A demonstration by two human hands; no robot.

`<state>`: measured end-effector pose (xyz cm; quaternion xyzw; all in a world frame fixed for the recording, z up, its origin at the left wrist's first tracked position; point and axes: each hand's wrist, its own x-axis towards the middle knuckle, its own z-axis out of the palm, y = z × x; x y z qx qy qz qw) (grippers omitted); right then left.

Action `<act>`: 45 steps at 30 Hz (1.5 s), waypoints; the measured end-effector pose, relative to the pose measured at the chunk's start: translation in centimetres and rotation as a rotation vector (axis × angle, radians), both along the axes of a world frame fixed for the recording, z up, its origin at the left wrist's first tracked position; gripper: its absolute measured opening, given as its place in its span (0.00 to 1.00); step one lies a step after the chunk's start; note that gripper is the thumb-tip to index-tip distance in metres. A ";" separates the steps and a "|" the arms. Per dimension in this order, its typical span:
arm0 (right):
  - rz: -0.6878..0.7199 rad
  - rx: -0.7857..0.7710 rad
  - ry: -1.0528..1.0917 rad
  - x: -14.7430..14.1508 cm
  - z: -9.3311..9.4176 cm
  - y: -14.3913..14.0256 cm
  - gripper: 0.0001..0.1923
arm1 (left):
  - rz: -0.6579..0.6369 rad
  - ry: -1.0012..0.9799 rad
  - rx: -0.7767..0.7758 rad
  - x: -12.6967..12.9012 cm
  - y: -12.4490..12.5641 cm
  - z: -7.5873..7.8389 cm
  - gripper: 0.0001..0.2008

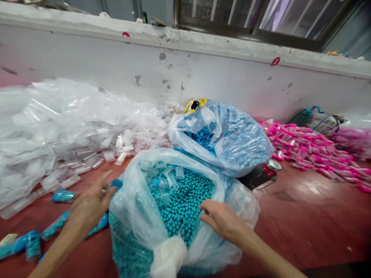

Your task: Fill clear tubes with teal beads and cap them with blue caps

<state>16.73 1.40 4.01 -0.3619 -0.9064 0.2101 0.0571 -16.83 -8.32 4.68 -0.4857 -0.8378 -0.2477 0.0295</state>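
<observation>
A clear plastic bag with a rolled rim (131, 170) stands in front of me, full of small round teal beads (185, 199). Several clear plastic tubes (171, 179) lie on top of the beads. Just left of the bag, my left hand (94, 199) pinches a blue cap (116, 183); whether a tube hangs from it is hidden. My right hand (222, 219) hovers at the right side of the bag's mouth, above the beads. Its thumb and fingers are bent but apart, with nothing visible between them.
Filled blue-capped tubes (33, 245) lie at the left on the red tabletop (286, 220). Clear empty tubes (69, 127) are heaped behind them. Behind the bead bag sits a bag of blue caps (243, 135). Pink tubes (310, 148) and a dark metal-lidded container (262, 173) stand right.
</observation>
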 end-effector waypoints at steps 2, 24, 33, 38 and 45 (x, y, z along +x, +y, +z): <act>0.051 0.150 -0.139 -0.4 -1.1 -1.0 0.03 | 0.121 0.217 -0.027 -1.0 -0.4 0.0 0.23; -0.232 0.233 -0.223 -7.9 -5.1 9.9 0.23 | -0.445 0.414 -0.079 14.9 7.7 -9.4 0.15; 0.083 0.080 -0.179 -4.0 -5.8 7.2 0.15 | -0.607 -0.191 -0.493 14.2 7.8 -7.9 0.13; 0.070 0.077 -0.178 -3.7 -5.5 6.5 0.13 | -0.539 -0.228 -0.538 13.7 8.9 -7.8 0.09; 0.058 0.095 -0.221 -5.1 -4.7 6.5 0.10 | -0.467 -0.261 -0.573 15.0 9.5 -7.3 0.11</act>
